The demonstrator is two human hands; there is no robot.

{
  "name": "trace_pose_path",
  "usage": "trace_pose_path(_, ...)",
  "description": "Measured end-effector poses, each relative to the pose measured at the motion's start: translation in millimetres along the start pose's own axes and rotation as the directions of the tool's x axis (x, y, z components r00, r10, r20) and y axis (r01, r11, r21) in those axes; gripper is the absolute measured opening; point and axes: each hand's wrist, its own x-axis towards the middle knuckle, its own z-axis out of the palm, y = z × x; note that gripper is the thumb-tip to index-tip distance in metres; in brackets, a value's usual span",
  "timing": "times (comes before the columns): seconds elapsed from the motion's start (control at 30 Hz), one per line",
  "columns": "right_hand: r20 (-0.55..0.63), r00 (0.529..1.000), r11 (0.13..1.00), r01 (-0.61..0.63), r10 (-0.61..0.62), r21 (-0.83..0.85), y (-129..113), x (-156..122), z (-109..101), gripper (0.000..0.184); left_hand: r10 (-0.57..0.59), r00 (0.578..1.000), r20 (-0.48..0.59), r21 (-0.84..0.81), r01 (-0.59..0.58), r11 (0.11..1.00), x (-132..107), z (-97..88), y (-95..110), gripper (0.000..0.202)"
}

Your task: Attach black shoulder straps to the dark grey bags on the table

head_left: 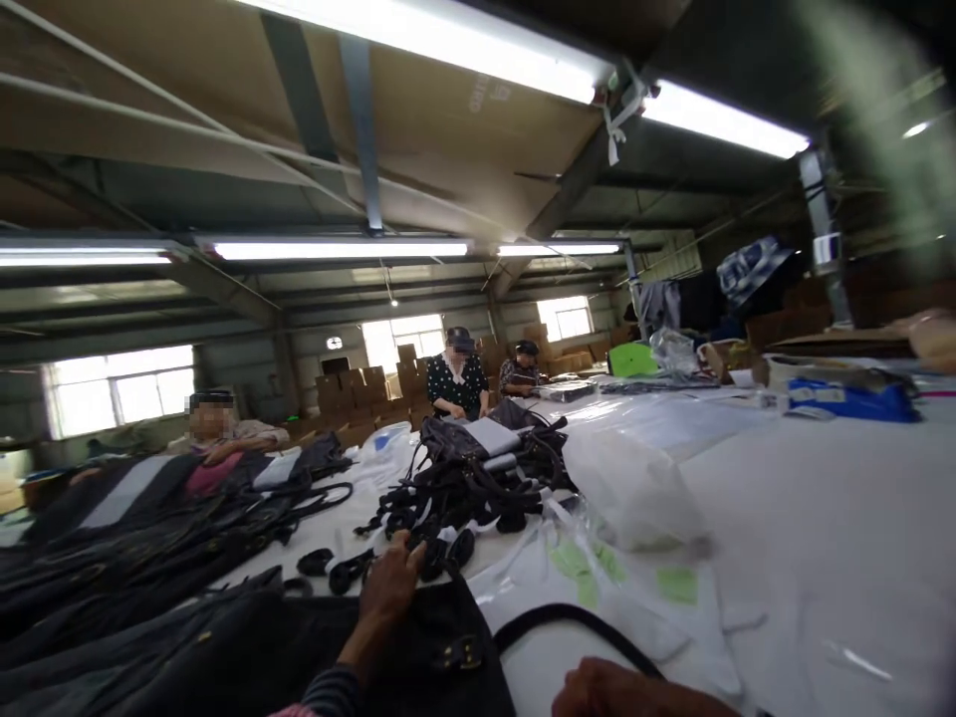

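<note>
A large black bag [276, 647] with gold-coloured buckle fittings lies flat on the table in front of me. My left hand [392, 578] stretches across its top edge, fingers partly spread at the nearest coiled black straps [340, 575]; whether they touch one is hard to see. Beyond them rises a heap of black straps and bags [478, 468] with white paper pieces on it. At the bottom edge my right hand [604, 687] is curled closed, and what it may hold is hidden. A black bag handle [575, 612] arcs over the white surface and passes behind this hand.
More black bags [149, 518] cover the left side. Clear plastic bags [634, 488] with green labels lie right of the heap on the white table [836, 538]. A blue package [851, 398] sits farther right. Several people work across the table, one person [457, 378] behind the heap.
</note>
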Motion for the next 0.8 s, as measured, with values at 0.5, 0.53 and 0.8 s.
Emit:
trace_pose_path(0.5, -0.03, 0.993, 0.852, 0.084, -0.116, -0.517, -103.7, -70.7, 18.0, 0.01, 0.802, 0.549, 0.235, 0.137, -0.836, 0.532, -313.9, -106.8, 26.1, 0.036)
trace_pose_path(0.53, 0.009, 0.995, 0.864, 0.087, -0.095, -0.495, -107.5, -77.2, 23.2, 0.012, 0.791, 0.565, 0.235, 0.159, -0.825, 0.542, -316.7, -105.3, 22.4, 0.037)
trace_pose_path(0.8, 0.095, 0.995, 0.914, 0.067, -0.032, -0.399, -113.3, -88.8, 40.0, 0.02, 0.878, 0.452, 0.158, 0.384, -0.847, 0.367, -358.7, -69.7, 24.5, 0.031)
